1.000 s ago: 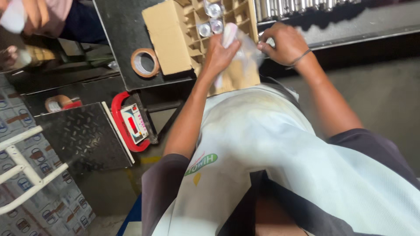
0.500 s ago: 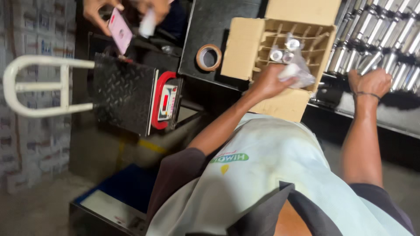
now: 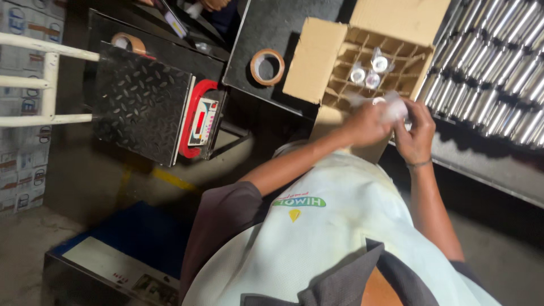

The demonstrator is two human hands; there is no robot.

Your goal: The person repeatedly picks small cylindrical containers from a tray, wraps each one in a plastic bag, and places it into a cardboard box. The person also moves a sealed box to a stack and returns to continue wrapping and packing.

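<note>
My left hand (image 3: 367, 126) and my right hand (image 3: 416, 133) meet at the near edge of an open cardboard box (image 3: 317, 59) with a grid of cardboard cells. Between them they hold a small item in clear plastic wrap (image 3: 392, 107), blurred, just above the front cells. Three similar wrapped round cans (image 3: 368, 71) stand in cells near the middle of the box. My pale shirt fills the lower part of the view.
Rows of shiny metal cans (image 3: 498, 68) lie on the right. A roll of brown tape (image 3: 267, 67) lies left of the box. A black platform scale (image 3: 141, 102) with a red-rimmed display (image 3: 201, 122) and a white trolley handle (image 3: 51, 79) sit left. Another person's hands (image 3: 215, 4) show at the top.
My right hand has come back from the can rows to join my left hand on the wrapped item. The view has shifted, so the box sits more to the right.
</note>
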